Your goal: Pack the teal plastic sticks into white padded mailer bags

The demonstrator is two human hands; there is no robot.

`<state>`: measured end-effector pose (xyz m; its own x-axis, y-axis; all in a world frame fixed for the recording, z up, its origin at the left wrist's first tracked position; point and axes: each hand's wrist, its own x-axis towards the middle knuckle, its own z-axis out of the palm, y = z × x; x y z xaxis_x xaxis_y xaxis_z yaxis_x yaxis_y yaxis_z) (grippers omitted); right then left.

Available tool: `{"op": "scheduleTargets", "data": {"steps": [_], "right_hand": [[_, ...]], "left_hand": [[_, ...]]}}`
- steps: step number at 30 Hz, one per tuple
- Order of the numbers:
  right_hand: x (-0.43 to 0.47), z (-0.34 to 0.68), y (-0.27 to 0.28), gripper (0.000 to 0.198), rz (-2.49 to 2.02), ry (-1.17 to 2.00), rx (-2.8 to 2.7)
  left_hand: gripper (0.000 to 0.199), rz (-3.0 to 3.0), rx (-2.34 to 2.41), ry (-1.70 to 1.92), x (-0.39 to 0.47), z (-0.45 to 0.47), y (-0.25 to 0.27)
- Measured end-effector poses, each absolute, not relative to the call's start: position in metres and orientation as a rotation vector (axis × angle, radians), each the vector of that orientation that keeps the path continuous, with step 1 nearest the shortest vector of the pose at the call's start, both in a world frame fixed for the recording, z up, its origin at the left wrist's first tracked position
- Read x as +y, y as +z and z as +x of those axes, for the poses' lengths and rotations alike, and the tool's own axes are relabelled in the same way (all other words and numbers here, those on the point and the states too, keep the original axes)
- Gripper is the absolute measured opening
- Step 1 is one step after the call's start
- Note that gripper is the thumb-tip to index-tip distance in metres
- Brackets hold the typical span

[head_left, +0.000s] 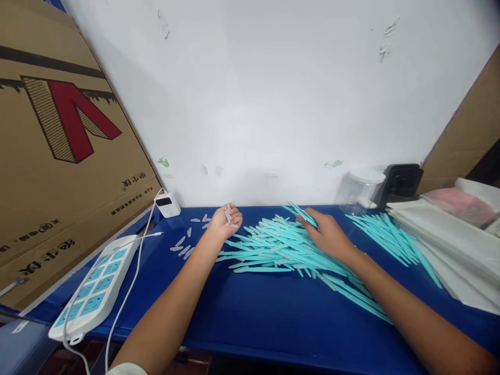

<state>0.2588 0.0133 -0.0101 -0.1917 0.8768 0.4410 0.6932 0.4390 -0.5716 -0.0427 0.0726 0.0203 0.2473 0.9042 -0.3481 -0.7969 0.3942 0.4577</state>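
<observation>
My left hand (pixel 223 223) is closed around several small translucent plastic caps (pixel 228 212), just left of the pile. More such caps (pixel 180 242) lie loose on the blue table beside that wrist. Above the pile's right side, my right hand (pixel 330 234) grips a few slim turquoise razors (pixel 292 207), their thin ends pointing up and left. Beneath it spreads a heap of turquoise razors (pixel 273 247), lying crosswise over one another. How many the right hand holds is hidden by its fingers.
A second group of turquoise razors (pixel 386 237) lies at the right, next to white bags (pixel 433 234). A clear jar (pixel 361 190) stands near the wall. On the left are a power strip (pixel 97 286), a white cable, a small white device (pixel 167 204) and a large cardboard box (pixel 58 198).
</observation>
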Motion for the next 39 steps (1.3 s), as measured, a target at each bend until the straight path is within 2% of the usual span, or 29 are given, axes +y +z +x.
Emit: {"op": "scheduleTargets", "data": {"steps": [10, 21, 28, 34, 39], "right_hand": [[0.013, 0.265, -0.008, 0.031, -1.347, 0.3, -1.951], [0.012, 0.265, -0.008, 0.034, -1.379, 0.29, -1.974], [0.007, 0.254, 0.002, 0.048, -1.294, 0.339, -1.838], [0.006, 0.25, 0.002, 0.047, -1.278, 0.452, -1.826], [0.003, 0.248, -0.001, 0.048, -1.307, 0.403, -1.894]], "left_hand": [[0.02, 0.167, 0.612, 1.224, 0.065, -0.054, 0.01], [0.024, 0.551, 0.584, 1.023, 0.054, -0.034, 0.011], [0.023, 0.651, 0.459, 0.78, 0.041, -0.021, 0.009], [0.022, 0.637, 0.458, 0.774, 0.039, -0.018, 0.003], [0.018, 0.648, 0.525, 0.812, 0.04, -0.016, -0.002]]}}
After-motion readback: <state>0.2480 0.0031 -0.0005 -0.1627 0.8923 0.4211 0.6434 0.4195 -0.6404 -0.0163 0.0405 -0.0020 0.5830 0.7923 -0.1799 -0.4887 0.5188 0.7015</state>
